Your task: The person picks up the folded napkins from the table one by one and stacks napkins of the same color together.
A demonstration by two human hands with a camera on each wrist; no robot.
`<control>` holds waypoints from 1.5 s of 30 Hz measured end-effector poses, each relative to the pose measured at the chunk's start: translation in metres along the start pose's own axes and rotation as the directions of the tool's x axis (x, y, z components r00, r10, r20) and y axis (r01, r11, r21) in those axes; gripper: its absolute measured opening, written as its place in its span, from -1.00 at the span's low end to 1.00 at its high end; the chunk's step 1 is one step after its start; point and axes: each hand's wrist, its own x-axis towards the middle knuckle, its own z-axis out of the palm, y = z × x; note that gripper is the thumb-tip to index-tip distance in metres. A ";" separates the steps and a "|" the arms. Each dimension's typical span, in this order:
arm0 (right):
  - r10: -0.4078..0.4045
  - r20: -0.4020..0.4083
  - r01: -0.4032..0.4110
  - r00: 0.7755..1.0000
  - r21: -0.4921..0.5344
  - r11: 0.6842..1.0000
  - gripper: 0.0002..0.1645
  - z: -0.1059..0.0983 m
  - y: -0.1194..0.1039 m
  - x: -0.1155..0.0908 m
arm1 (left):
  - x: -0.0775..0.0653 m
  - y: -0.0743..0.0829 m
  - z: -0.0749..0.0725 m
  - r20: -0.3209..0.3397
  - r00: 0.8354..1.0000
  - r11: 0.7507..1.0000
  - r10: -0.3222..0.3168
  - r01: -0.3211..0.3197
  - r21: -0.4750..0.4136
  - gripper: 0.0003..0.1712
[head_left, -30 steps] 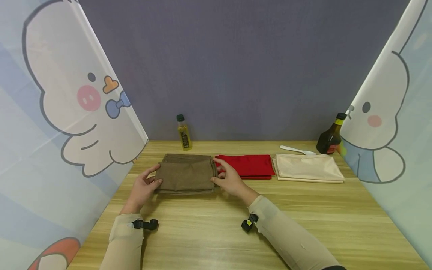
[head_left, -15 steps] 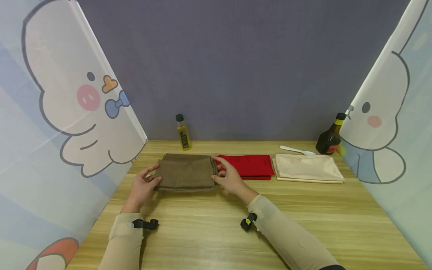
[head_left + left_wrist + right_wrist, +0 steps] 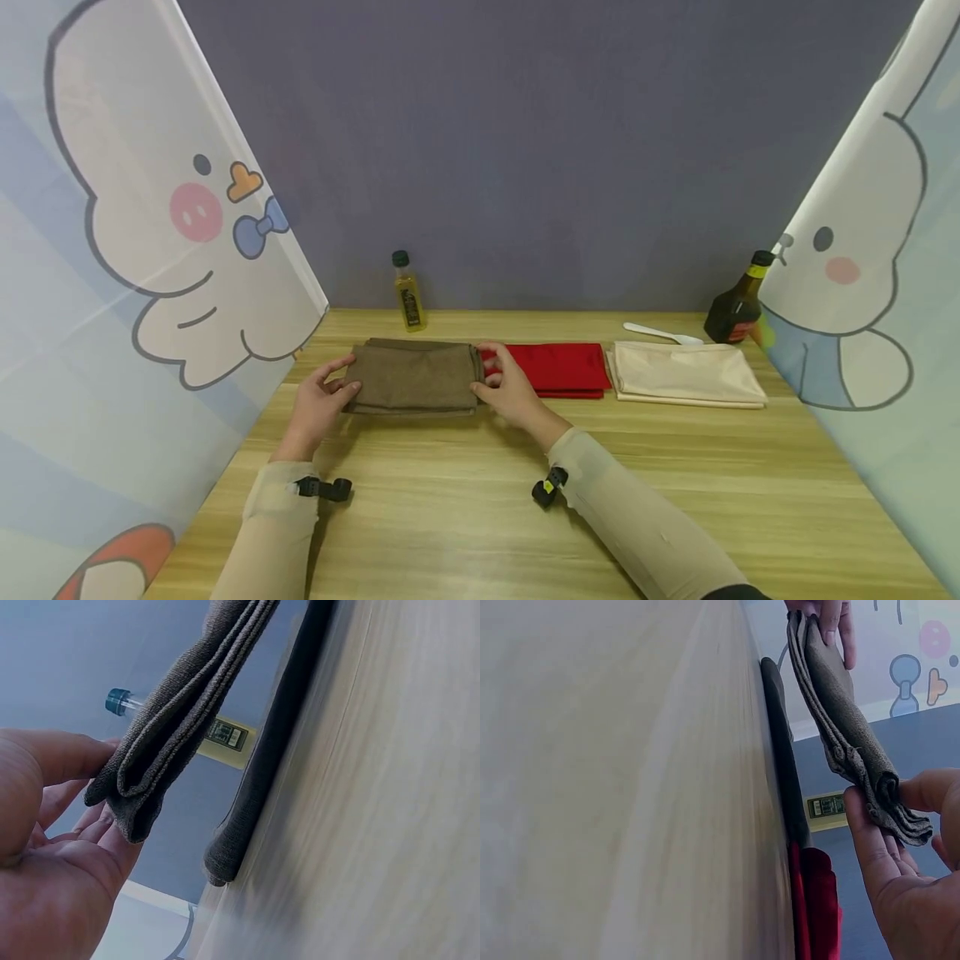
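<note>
A folded brown cloth (image 3: 416, 379) hangs level between both hands, lifted off the table. My left hand (image 3: 315, 408) pinches its left end between thumb and fingers. At the other end my right hand (image 3: 516, 393) grips the folded layers, thumb on the near side. Beneath it in the left wrist view lies a second folded brown cloth (image 3: 262, 761) flat on the wood, with a gap between the two. From above, the held cloth covers most of this lower one. A folded red cloth (image 3: 558, 368) lies just right of my right hand, partly behind its fingers.
Farther right lies a folded cream cloth (image 3: 686, 371), with a white plastic spoon (image 3: 660, 333) behind it. A dark sauce bottle (image 3: 735, 308) stands at the back right, a small oil bottle (image 3: 409, 300) at the back left. A grey wall (image 3: 510, 167) closes the far side.
Both hands have moved the held brown cloth a little away from me, farther over the lower brown cloth. Their grips look the same.
</note>
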 end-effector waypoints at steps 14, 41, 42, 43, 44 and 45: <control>0.031 -0.028 -0.032 0.999 -0.016 0.999 -0.50 0.006 -0.002 0.008 | 0.011 -0.007 0.001 -0.028 1.000 1.000 0.000 0.000 0.024 -0.37; 0.093 0.021 -0.093 0.995 0.007 0.996 -0.12 0.008 0.001 0.029 | 0.037 -0.007 0.017 -0.187 0.980 0.993 -0.067 0.047 -0.110 -0.34; 0.097 0.022 -0.097 0.995 0.012 0.995 -0.10 0.009 0.002 0.030 | 0.038 -0.007 0.018 -0.202 0.977 0.991 -0.074 0.050 -0.121 -0.36; 0.097 0.022 -0.098 0.995 0.012 0.995 -0.09 0.009 0.002 0.031 | 0.039 -0.007 0.019 -0.217 0.973 0.990 -0.080 0.053 -0.127 -0.37; 0.100 0.023 -0.101 0.995 0.017 0.995 -0.08 0.009 0.002 0.031 | 0.040 -0.008 0.020 -0.231 0.969 0.989 -0.086 0.056 -0.135 -0.38; 0.102 0.024 -0.103 0.994 0.017 0.995 -0.08 0.010 0.003 0.032 | 0.040 -0.008 0.020 -0.243 0.965 0.988 -0.094 0.060 -0.144 -0.40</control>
